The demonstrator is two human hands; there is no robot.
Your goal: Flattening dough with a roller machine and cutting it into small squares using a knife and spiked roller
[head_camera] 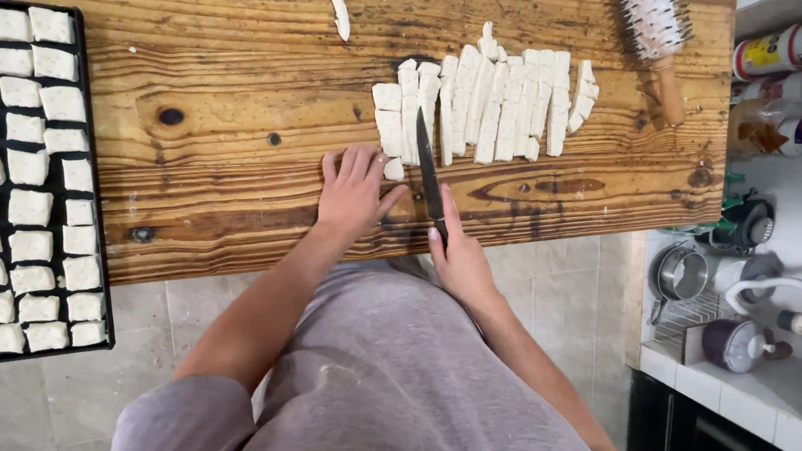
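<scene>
Cutting dough strips (492,101) on the tabletop (218,125), my right hand (460,259) grips the knife (428,170), left hand (352,193) flat and open; tray (94,185) nearly full of squares (27,205), most strips uncut.

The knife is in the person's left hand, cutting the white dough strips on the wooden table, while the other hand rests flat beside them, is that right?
Not quite. The head view shows the knife in the right hand, not the left. It does cut the white dough strips on the wooden table, and the left hand rests flat beside them.

Home kitchen: cut dough (482,102), baking tray (94,185), tiled counter (725,391).
</scene>
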